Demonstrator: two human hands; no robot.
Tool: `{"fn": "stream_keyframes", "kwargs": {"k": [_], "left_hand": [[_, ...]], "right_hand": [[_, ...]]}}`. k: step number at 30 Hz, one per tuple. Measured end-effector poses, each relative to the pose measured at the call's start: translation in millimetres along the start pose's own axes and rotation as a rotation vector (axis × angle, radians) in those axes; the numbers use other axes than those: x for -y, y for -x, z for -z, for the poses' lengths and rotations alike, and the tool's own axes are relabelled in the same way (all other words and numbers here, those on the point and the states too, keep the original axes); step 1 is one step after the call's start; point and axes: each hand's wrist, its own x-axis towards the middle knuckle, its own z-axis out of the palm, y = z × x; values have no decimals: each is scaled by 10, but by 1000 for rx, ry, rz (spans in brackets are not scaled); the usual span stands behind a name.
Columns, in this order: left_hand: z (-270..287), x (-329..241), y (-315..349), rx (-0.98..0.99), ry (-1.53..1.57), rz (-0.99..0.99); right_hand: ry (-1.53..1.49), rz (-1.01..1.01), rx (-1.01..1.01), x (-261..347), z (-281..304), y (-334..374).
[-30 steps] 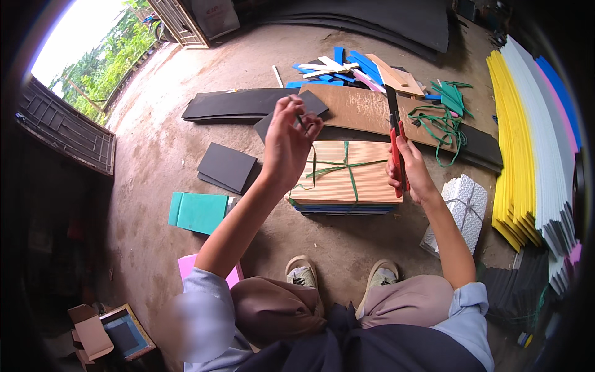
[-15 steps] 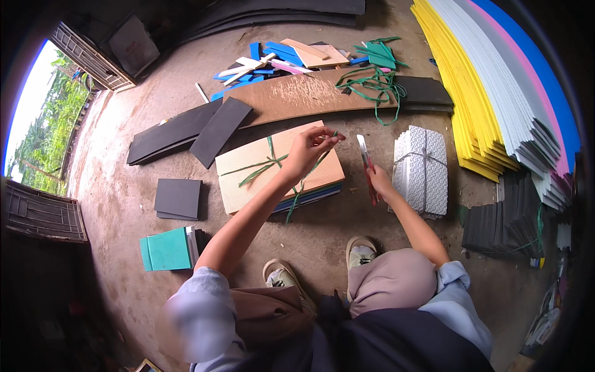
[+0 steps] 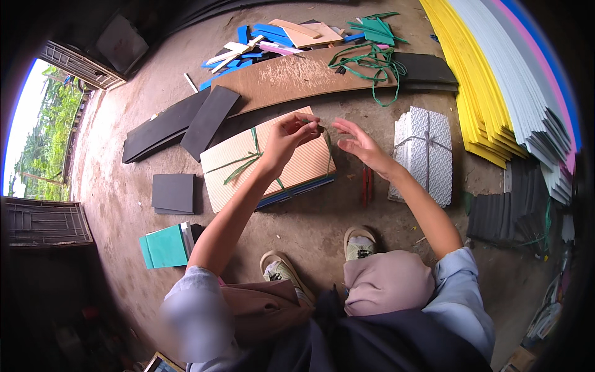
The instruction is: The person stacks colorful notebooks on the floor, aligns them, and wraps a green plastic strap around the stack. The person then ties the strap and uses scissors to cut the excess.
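Note:
My left hand (image 3: 290, 141) is above the right end of a bundle of beige ribbed sheets (image 3: 232, 164). Its fingers pinch a green string (image 3: 327, 146) that trails down to the bundle. More of that string crosses the top of the bundle and is knotted there; blue sheets show at its lower edge. Facing it, my right hand (image 3: 365, 147) is open, palm toward the left, with nothing in it. Red-handled scissors (image 3: 367, 186) rest on the floor below my right hand, their blades hidden by it.
A tied white textured bundle (image 3: 427, 155) stands to the right. Behind lies a long brown board (image 3: 285, 80) with tangled green string (image 3: 378, 65) and coloured scraps beyond. Tall yellow sheets (image 3: 477, 93) line the right side. Grey pads (image 3: 173, 192) and a green block (image 3: 164, 248) lie left.
My right hand has let go of the scissors, which now lie on the floor, and has come left toward my left hand. The left hand still pinches the string.

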Motion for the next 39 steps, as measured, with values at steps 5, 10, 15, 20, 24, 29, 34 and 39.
{"fn": "stream_keyframes", "kwargs": {"k": [5,10,15,20,24,29,34,39], "left_hand": [[-61,-250,-251,-162,127,-125],[376,-127,-261,-236,-446,-234],[434,177,-181,-217,-1124,-455],[459,256,-210,-164,-1291,-468],[488,229,-216,-77,-1358,-417],[525,246,-173,-91,-1394,-385],[517,266,-191,-157,-1386,-462],[541,180,-80,-260,-1297,-529]], "right_hand": [[10,-251,343,528,286,-303],[457,-359,451,719,992,-657],[1529,-143,236,267,1725,-1329],[860,-551,-103,115,1967,-2587],[468,-163,-507,75,2192,-3291],[431,-497,-565,8,1841,-3560],[1115,-122,-227,30,1198,-2940],[860,257,178,404,-21,-1560]]}}
